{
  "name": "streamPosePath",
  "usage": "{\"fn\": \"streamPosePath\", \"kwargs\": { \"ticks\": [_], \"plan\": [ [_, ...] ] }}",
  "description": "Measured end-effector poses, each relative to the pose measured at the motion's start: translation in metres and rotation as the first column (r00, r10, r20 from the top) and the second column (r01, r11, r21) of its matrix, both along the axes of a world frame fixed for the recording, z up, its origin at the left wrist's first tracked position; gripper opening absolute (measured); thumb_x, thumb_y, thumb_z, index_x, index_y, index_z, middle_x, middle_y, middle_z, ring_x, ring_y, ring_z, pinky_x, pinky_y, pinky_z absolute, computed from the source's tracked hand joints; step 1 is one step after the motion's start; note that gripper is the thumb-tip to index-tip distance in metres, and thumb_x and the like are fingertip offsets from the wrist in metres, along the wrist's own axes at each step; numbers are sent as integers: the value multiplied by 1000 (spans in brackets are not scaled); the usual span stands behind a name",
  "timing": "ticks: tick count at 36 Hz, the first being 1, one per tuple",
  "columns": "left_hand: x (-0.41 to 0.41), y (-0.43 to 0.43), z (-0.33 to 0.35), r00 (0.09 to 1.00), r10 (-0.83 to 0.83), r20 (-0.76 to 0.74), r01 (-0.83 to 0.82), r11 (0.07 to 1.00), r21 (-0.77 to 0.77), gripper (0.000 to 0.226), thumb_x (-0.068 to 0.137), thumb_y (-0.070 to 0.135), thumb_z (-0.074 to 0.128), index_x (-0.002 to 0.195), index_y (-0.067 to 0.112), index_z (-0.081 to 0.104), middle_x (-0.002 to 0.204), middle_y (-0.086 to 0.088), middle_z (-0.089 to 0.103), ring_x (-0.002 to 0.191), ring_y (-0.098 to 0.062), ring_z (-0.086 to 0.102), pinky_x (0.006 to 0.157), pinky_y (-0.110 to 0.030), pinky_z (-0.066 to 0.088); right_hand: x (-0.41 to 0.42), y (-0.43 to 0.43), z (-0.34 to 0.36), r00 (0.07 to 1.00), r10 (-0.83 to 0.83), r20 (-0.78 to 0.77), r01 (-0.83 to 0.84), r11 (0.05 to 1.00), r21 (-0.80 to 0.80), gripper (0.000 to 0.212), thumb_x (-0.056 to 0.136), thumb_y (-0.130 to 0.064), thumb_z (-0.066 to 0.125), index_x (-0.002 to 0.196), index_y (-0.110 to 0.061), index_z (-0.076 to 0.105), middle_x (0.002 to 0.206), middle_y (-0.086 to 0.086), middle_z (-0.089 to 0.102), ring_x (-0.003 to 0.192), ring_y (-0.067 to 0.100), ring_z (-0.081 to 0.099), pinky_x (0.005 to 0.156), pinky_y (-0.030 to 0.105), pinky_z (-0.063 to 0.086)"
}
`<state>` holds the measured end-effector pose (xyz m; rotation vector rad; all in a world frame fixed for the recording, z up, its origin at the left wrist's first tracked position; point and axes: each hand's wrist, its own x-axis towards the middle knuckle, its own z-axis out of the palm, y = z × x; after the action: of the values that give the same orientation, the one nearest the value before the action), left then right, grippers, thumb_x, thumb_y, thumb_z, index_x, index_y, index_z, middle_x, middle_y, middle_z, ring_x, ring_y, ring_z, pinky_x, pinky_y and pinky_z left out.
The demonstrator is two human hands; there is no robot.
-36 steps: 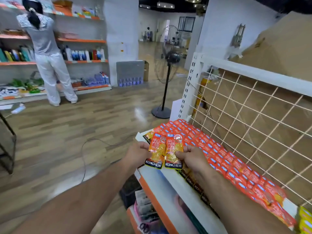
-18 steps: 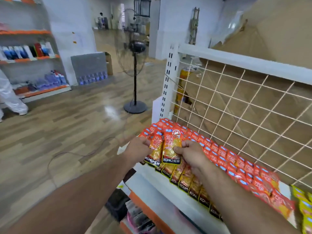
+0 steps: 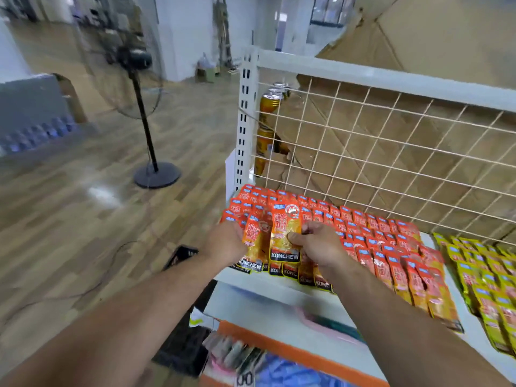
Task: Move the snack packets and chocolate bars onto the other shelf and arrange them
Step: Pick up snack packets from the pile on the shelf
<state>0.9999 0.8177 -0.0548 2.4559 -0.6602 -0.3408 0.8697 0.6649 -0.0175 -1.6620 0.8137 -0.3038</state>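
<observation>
Rows of orange KONCHEW snack packets point(image 3: 363, 230) lie overlapped on the white top shelf point(image 3: 268, 283), with yellow-green packets point(image 3: 480, 275) to their right. My right hand point(image 3: 315, 244) pinches one orange packet point(image 3: 284, 238) by its right edge, held over the shelf's left front corner. My left hand point(image 3: 226, 241) grips another orange packet point(image 3: 252, 244) just left of it. Both packets hang above the front row.
A wire grid back panel point(image 3: 377, 152) with a white upright post point(image 3: 244, 121) closes the shelf behind; gold cans point(image 3: 268, 107) stand beyond it. A pedestal fan point(image 3: 145, 113) stands on the wooden floor to the left. A lower orange-edged shelf point(image 3: 293, 356) holds mixed goods.
My view has swung right and closer to the shelf. Both hands have carried their packets a little further over the shelf's left corner; the person at the far shelves is out of sight.
</observation>
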Motion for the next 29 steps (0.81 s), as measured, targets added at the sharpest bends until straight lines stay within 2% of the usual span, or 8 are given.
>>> {"fn": "streamPosePath", "kwargs": {
  "ticks": [4,9,14,17,20,22,24,29],
  "plan": [
    [0,5,-1,993,-103,60,99,993,67,12,77,13,67,87,16,62,92,-2,67,87,-24,61,65,-27,40,-5,8,-3,999,-33,-8,33,999,-10,37,87,4,70,66,-13,45,37,-11,46,30,1,41,39,18,35],
    [0,7,-4,972,-205,117,192,975,113,23,82,16,69,82,20,46,97,-7,65,85,-25,58,66,-28,38,-8,13,-4,998,-60,-12,60,998,-18,39,87,6,69,64,-14,44,38,-11,44,31,3,40,42,20,35],
    [0,10,2,958,-251,137,222,956,192,25,83,23,71,96,20,50,102,-5,65,90,-24,62,70,-28,41,-9,15,-4,996,-72,-59,71,997,-33,35,87,2,70,65,-14,48,44,-8,50,33,3,44,44,22,37],
    [1,11,4,968,-218,123,198,967,158,26,82,29,70,98,23,51,103,-3,68,87,-24,64,68,-28,42,-8,15,-7,992,-88,-85,84,995,-45,32,87,-1,72,67,-13,50,46,-6,51,34,4,45,46,25,37],
    [-2,11,14,975,-134,177,131,991,30,20,91,28,62,93,20,44,95,-5,62,76,-20,52,65,-29,37,-6,17,-11,986,-90,-139,81,994,-73,28,86,-2,72,71,-11,51,52,2,51,38,10,44,47,27,35],
    [-4,11,22,963,-93,254,115,991,-71,15,94,26,56,100,16,47,105,-8,60,84,-22,52,68,-30,37,-4,19,-14,981,-62,-185,47,995,-88,25,87,-1,70,72,-10,53,59,7,51,36,10,45,47,27,34],
    [-4,12,25,946,-93,310,132,986,-106,24,96,26,54,117,16,50,122,-7,58,104,-24,55,79,-32,42,0,22,-17,975,-40,-220,15,993,-116,15,87,-1,70,77,-6,61,66,11,58,40,10,53,47,27,36],
    [-6,14,24,886,-148,439,193,979,-59,43,97,31,50,138,20,45,141,2,49,129,-21,43,104,-36,35,10,25,-26,956,-30,-293,-26,982,-185,17,87,-6,70,77,-14,60,76,11,68,73,33,72,55,34,48]
  ]
}}
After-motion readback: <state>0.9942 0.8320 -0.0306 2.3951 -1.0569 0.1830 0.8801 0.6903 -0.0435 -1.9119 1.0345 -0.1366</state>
